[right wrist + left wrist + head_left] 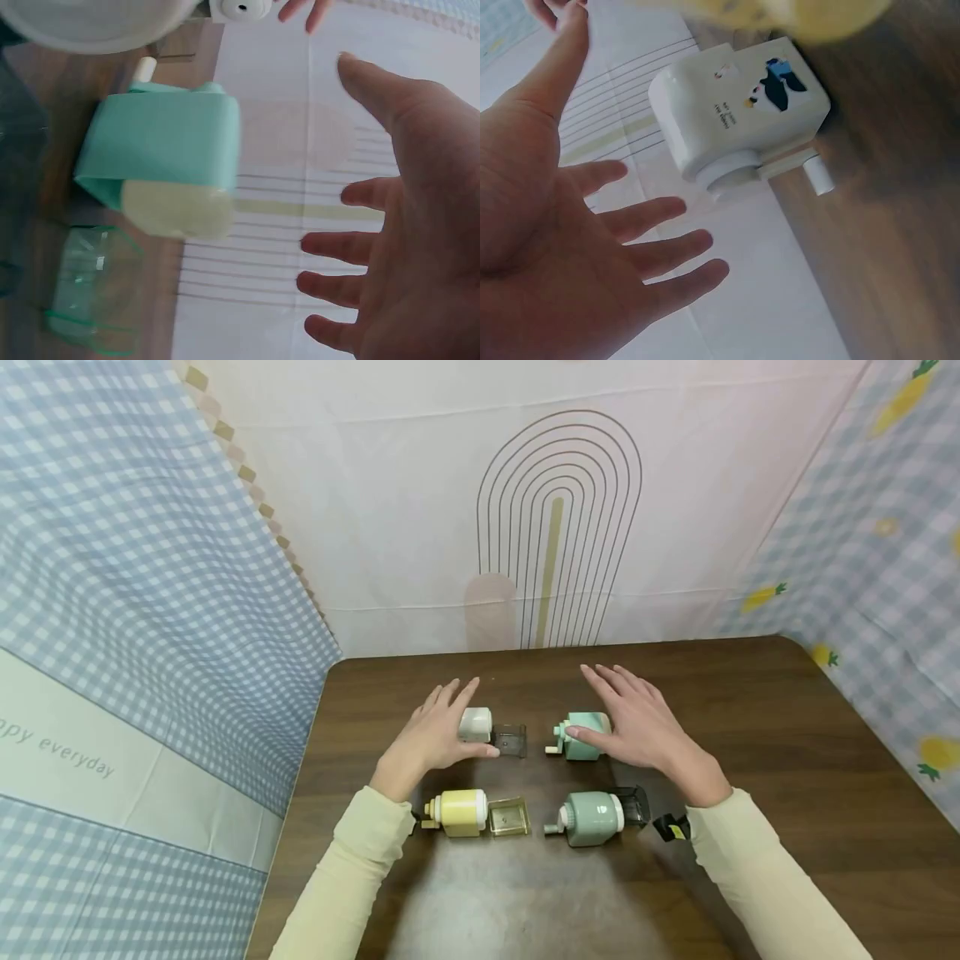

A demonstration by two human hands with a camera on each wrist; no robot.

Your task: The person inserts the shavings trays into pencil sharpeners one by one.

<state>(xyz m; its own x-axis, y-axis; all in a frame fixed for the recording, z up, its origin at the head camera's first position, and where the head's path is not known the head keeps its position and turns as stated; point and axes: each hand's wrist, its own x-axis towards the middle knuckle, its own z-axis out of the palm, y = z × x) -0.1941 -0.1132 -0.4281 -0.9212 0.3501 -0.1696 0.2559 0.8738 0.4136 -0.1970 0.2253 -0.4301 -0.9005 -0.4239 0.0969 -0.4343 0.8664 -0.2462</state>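
Note:
My left hand (429,732) hovers with fingers spread over a white hand-crank pencil sharpener (476,725), partly covering it. The left wrist view shows penguin art on the white sharpener (742,105) and its crank. Beside it lies a smoky clear shavings drawer (512,741). Fingers extended, my right hand (637,720) is over a mint pencil sharpener (590,737), its thumb overlapping that one in the head view. A clear green-edged drawer (97,289) lies beside the mint sharpener in the right wrist view. Both hands hold nothing.
Nearer me lie a yellow sharpener (461,814) with its yellowish drawer (510,818) and a grey-green sharpener (592,818) with a dark drawer (634,807). All are on a brown wooden table (765,760). Fabric curtains (390,527) hang behind and beside the table.

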